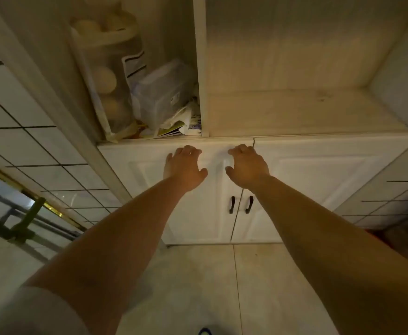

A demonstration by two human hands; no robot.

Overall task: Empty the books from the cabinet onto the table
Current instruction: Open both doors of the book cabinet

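Currently the white cabinet (295, 117) fills the far half of the view. Its upper section is open shelving split by a vertical divider (200, 68); its lower section is closed by two panelled doors (319, 177), each with a dark handle (232, 204) near the centre seam.

The right shelf bay (295, 110) shows only bare board. The left bay holds a tall bagged container of round pale items (106, 88), a clear plastic box (164, 90) and, at the near edge, loose printed paper or thin booklets (174, 130). No bound books are visible; they are judged to be behind the doors or under the clutter.

The left hand (185, 166) and the right hand (247, 165) both lie against the upper part of the left door, just below the shelf edge, one on each side of its raised panel edge. Each hand has its fingers loosely bent and its thumb spread. Neither hand grasps anything.

Recommended procedure:
- Lower both hands to the handles and draw the doors fully open.
- Stand clear of the door swing.
- Lift books in small stacks, one hand under and one hand on top.
- Keep clear of the paper overhanging the shelf edge.

The table is not in view.
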